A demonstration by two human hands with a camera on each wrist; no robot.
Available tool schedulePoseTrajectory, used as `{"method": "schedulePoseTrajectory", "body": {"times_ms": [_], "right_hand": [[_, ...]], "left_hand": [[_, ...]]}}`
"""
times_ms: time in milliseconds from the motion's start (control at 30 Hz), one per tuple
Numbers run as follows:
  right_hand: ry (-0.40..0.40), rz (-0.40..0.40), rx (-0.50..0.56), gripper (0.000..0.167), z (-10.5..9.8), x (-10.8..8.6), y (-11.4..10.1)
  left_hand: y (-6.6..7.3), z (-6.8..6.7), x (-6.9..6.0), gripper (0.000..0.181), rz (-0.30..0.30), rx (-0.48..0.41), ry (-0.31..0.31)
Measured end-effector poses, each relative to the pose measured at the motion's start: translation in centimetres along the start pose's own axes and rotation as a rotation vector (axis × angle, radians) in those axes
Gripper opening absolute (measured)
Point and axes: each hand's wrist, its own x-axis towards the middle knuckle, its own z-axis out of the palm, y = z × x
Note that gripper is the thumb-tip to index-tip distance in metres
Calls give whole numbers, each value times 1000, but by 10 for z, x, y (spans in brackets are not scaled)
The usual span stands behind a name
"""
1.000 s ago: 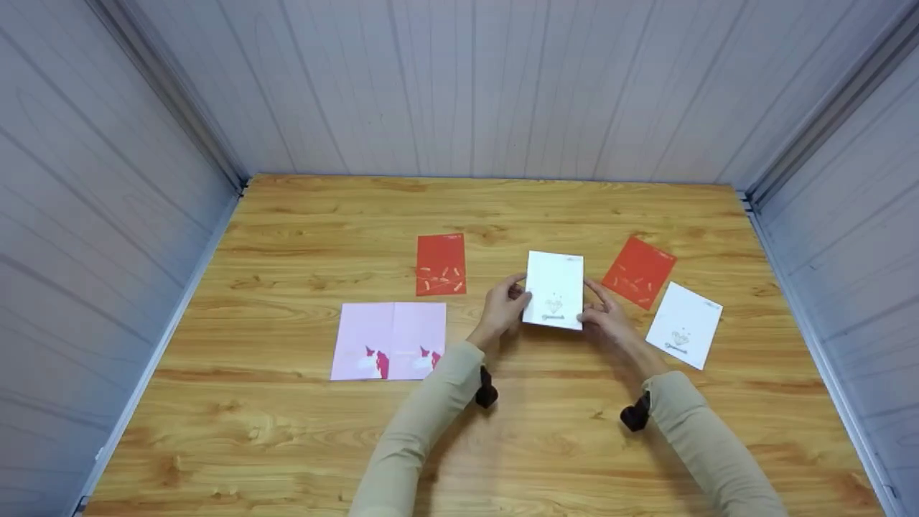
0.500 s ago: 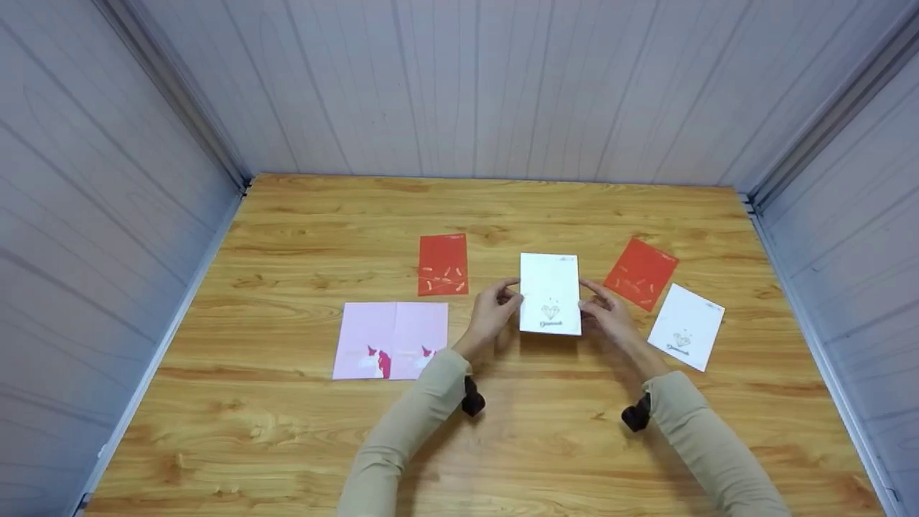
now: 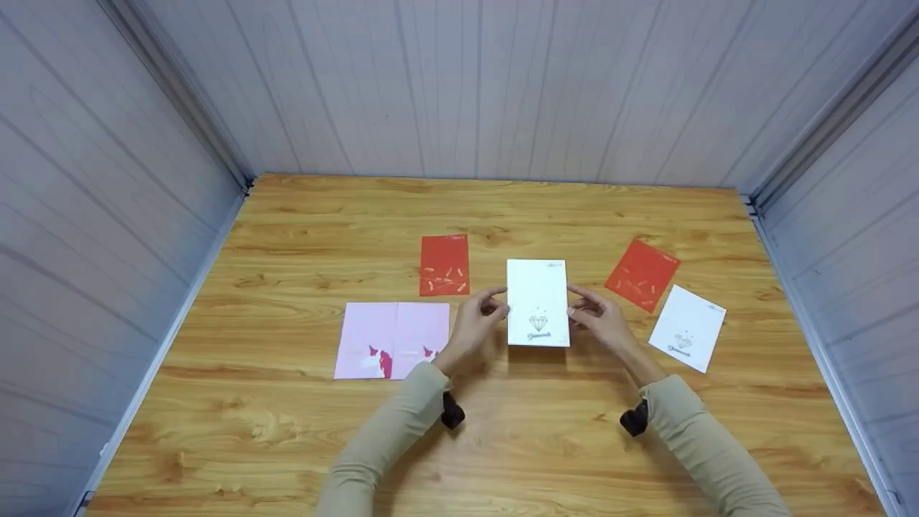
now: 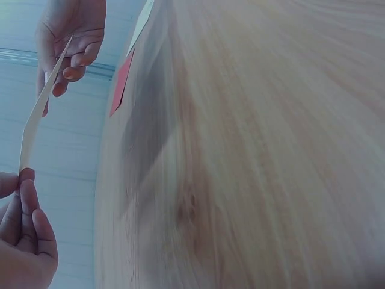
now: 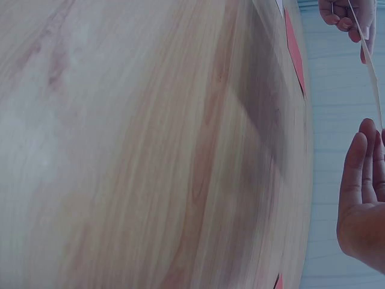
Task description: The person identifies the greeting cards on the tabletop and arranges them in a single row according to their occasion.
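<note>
Between the worktop's (image 3: 287,237) side edges, left hand (image 3: 474,322) and right hand (image 3: 604,324) pinch a diamond-printed white card (image 3: 537,291), shifted leftward, still aloft.

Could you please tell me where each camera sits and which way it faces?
Head: worn on the head, facing forward and down at the table, the held card, left hand, right hand and sleeves.
Left wrist: worn there, facing over the table, tipped sideways; left hand near, right hand beyond.
Right wrist: worn there, facing over the table, tipped sideways; right hand near, left hand beyond.
Shared: both wrist views catch the held card edge-on.
</note>
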Motion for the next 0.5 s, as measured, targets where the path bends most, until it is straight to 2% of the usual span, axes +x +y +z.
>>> {"method": "schedulePoseTrajectory", "body": {"times_ms": [100,333,500], "right_hand": [[-16,-1,-7,46,4,-2,1],[-39,-22,-24,46,14,-6,3],[-57,-23,-31,46,20,-8,6]], "left_hand": [[-2,-5,-4,34,42,52,-9],[-2,-15,-13,39,56,111,-34],[-8,-22,-18,36,123,167,-40]]}}
